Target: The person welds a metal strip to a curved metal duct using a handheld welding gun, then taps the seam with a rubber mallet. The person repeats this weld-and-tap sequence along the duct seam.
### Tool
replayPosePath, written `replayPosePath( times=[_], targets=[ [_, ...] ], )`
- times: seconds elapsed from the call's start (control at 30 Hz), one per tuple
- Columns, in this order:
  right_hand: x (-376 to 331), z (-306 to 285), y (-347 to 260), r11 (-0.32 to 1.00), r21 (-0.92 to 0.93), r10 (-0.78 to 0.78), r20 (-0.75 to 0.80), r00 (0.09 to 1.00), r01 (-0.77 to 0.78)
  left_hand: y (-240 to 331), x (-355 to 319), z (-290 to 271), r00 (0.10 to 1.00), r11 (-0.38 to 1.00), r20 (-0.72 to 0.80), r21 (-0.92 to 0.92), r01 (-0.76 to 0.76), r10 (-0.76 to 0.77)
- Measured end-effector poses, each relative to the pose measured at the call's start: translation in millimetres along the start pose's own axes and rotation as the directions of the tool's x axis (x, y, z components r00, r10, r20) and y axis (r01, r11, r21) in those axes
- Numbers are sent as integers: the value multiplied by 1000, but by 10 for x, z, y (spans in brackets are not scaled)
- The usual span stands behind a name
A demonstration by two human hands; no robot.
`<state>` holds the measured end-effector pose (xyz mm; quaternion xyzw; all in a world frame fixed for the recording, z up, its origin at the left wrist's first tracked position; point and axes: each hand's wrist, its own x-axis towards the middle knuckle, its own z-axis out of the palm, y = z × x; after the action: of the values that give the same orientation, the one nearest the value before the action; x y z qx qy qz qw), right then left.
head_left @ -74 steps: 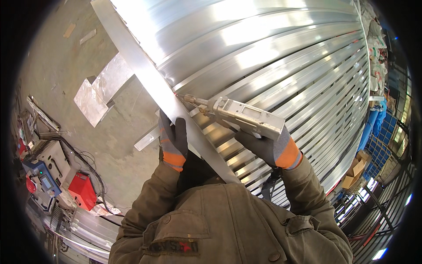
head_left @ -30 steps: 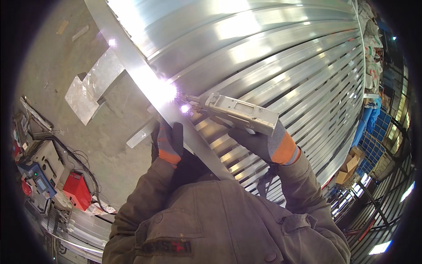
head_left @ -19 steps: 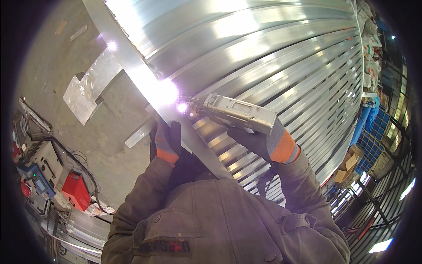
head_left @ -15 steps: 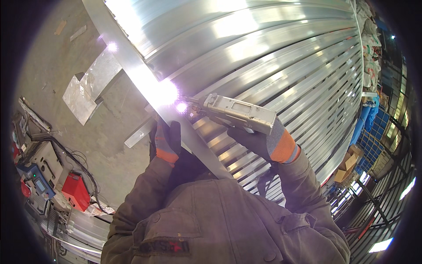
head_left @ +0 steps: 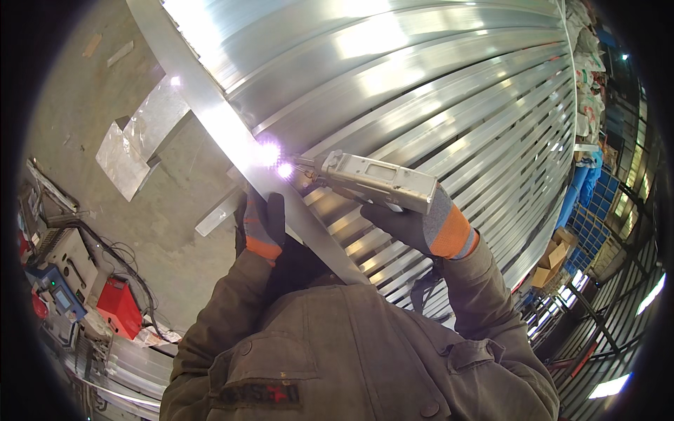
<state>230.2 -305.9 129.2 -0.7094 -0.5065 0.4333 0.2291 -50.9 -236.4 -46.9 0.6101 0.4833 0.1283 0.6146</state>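
Note:
In my gloved right hand (head_left: 425, 228) is a handheld welding torch (head_left: 382, 179), its body tilted and its nozzle pointing left. A glaring white-violet weld light (head_left: 268, 153) burns at the nozzle, on the inner side of a flat metal edge rail (head_left: 319, 235). The glare hides the joint itself. My left hand (head_left: 263, 226), in a grey and orange glove, grips the rail's outer edge just nearer to me than the light; its fingertips are partly hidden. Long shiny metal slats (head_left: 435, 133) run off to the right from the rail.
Bent sheet-metal pieces (head_left: 144, 137) lie on the concrete floor at left. A red box (head_left: 119, 309), a machine with a blue panel (head_left: 60, 295) and dark cables stand at lower left. Cardboard boxes (head_left: 553, 259) and a blue grid crate (head_left: 593, 217) are on the right.
The view has shifted slightly, so the scene sits a little further left. The weld glare looks smaller. Both hands keep their holds, with the torch at nearly the same spot on the rail.

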Motion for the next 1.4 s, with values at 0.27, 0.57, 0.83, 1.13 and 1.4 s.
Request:
replayPosePath(
  times=[0.27,0.57,0.83,1.13,1.4],
  targets=[
    [-7,4,-21,994,104,25,-12,1000,-23,-32,-11,-1,1000,1000,13,-25,-14,14],
    [4,-92,-56,992,120,32,72,997,-40,2,21,51,994,997,-85,-31,-67,64],
    [25,-55,-74,998,56,28,39,999,-30,12,13,45,998,999,-58,-49,-18,16],
    [114,-107,-120,999,-37,36,76,996,-33,22,24,61,998,996,-56,-72,-44,40],
    [-322,-324,-121,1000,8,15,-85,996,-14,419,307,-450,966,991,-231,94,-96,116]
  ],
)
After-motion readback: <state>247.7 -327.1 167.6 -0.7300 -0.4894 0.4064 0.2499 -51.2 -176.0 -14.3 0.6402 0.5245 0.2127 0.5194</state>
